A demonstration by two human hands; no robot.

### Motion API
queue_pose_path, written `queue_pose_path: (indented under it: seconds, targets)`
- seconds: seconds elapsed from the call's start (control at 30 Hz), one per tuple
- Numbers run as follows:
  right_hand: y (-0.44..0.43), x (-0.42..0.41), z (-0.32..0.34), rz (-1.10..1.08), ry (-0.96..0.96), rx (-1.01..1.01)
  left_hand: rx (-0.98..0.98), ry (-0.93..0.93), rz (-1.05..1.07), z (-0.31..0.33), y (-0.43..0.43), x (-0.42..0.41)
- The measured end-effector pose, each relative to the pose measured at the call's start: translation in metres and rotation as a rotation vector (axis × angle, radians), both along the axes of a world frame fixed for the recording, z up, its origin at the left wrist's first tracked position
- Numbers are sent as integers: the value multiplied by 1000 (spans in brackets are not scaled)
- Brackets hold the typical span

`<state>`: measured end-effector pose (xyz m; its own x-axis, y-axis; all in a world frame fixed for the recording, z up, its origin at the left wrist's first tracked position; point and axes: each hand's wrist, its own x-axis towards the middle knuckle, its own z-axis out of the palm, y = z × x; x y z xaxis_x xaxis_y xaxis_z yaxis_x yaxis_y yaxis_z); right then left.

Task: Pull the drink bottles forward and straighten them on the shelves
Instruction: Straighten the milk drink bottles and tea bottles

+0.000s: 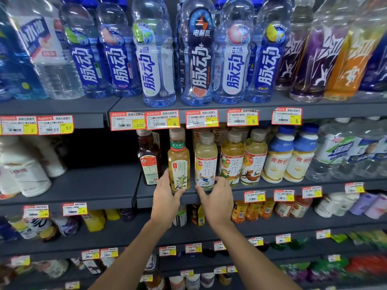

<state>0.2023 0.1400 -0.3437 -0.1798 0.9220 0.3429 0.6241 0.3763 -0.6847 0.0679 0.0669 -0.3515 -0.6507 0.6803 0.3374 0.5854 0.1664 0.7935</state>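
Observation:
On the middle shelf [209, 194] stand several tea bottles. My left hand [165, 195] grips the base of a pale green tea bottle with a green neck band [178, 162], thumb under its front. My right hand [217, 198] holds the bottom of the yellow tea bottle with a white label [205, 162] beside it, fingers curled round its right side. Both bottles stand upright at the shelf's front edge. A dark brown tea bottle [149, 158] stands further back to the left. Two more yellow tea bottles [243, 160] stand to the right.
Tall blue sports drink bottles [196, 53] fill the top shelf. White milk drink bottles [289, 158] and water bottles [343, 153] stand right of the teas. White bottles [25, 170] lie at the left, beside a dark empty stretch of shelf [94, 185]. Lower shelves hold more drinks.

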Motion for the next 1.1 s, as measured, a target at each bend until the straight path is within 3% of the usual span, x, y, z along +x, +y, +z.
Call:
queue_pose_path:
  seconds: [0.37,0.67,0.77,0.97,1.1]
  targets:
    - [0,0,1,18,39,-24,-3,-26,-17,1,-7,-2]
    - [-18,-4,-11,-1,162,31,237,82,237,4,-52,-43]
    - [-26,-10,-18,19,109,66,201,36,275,10,-54,-59]
    - [-34,-29,-20,22,81,130,71,-155,123,33,-29,-75]
    - [-34,-34,-18,-5,22,154,9,-164,143,31,-9,-70]
